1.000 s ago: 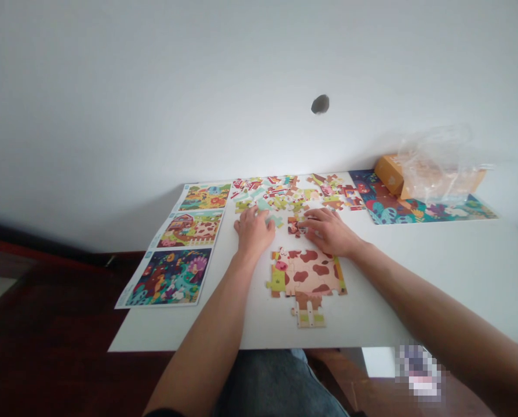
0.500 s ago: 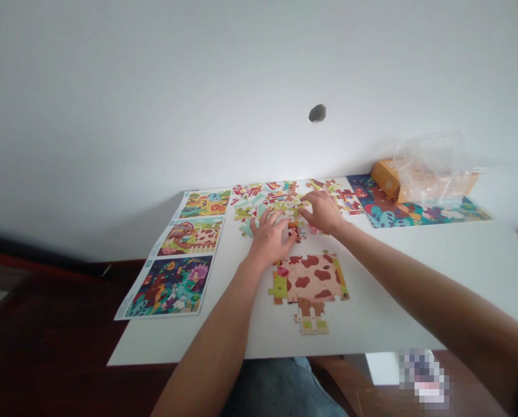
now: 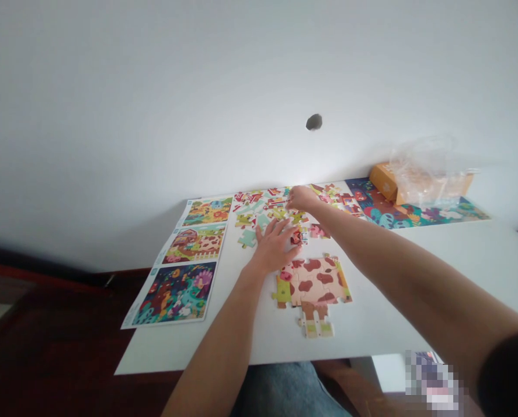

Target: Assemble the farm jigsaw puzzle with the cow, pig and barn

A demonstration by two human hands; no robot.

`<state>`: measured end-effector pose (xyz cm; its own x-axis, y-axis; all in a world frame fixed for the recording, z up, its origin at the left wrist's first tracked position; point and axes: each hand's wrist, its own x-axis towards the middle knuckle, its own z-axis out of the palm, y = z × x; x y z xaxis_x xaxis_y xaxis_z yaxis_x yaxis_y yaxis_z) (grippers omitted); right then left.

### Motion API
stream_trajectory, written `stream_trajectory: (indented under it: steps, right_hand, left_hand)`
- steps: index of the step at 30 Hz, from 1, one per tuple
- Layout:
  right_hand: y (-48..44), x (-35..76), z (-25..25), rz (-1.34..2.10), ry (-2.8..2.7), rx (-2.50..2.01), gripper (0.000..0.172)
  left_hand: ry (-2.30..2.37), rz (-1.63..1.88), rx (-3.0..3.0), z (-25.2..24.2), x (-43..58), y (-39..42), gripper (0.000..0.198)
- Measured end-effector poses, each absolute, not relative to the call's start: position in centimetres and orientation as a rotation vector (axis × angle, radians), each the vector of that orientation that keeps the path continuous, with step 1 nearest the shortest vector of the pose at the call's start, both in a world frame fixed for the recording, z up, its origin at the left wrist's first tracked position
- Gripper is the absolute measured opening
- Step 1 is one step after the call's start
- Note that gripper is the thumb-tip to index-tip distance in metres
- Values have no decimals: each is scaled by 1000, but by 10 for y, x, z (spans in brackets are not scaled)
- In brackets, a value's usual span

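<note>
My left hand (image 3: pixel 273 249) lies with fingers spread over the near edge of a heap of loose jigsaw pieces (image 3: pixel 261 219), nothing gripped in it. Under its thumb side is a piece with a small figure (image 3: pixel 296 237). My right hand (image 3: pixel 303 198) is at the far side of the heap, its fingers curled down and together; whatever is in them is hidden. Closer to me lies a joined section of puzzle (image 3: pixel 315 281) showing a brown-spotted cow, a pig's face and part of a fence. A pink piece (image 3: pixel 317 231) sits between the heap and this section.
On the left, a picture sheet (image 3: pixel 178 263) with three scenes overhangs the table edge. At the back right, an orange box (image 3: pixel 385 180) and a clear plastic bag (image 3: pixel 433 174) rest on a finished dark puzzle (image 3: pixel 374 214). A wall stands behind the white table (image 3: pixel 163 353).
My right hand has moved left and away from me across the heap, and its fingers have curled in. My left hand stays near the same spot, fingers spread. The view has shifted slightly.
</note>
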<state>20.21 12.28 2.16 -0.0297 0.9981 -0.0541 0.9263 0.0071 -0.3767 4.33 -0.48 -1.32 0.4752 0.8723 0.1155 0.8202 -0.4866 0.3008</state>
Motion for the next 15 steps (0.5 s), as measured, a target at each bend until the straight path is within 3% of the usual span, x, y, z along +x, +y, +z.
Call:
stream_trajectory:
  steps: [3,8,15]
  right_hand:
    - [111,214,36,451,-1948,-1975,22]
    - [30,258,59,383,-1676,-1798,25]
    - [-137,295,20,1031,-1618,-1680,26]
  left_hand:
    - [1459,369,2520,-12,43,-5,53]
    - [1456,357,2504,-12,43,-4,52]
    - [1341,501,2543,-2,49,-14,44]
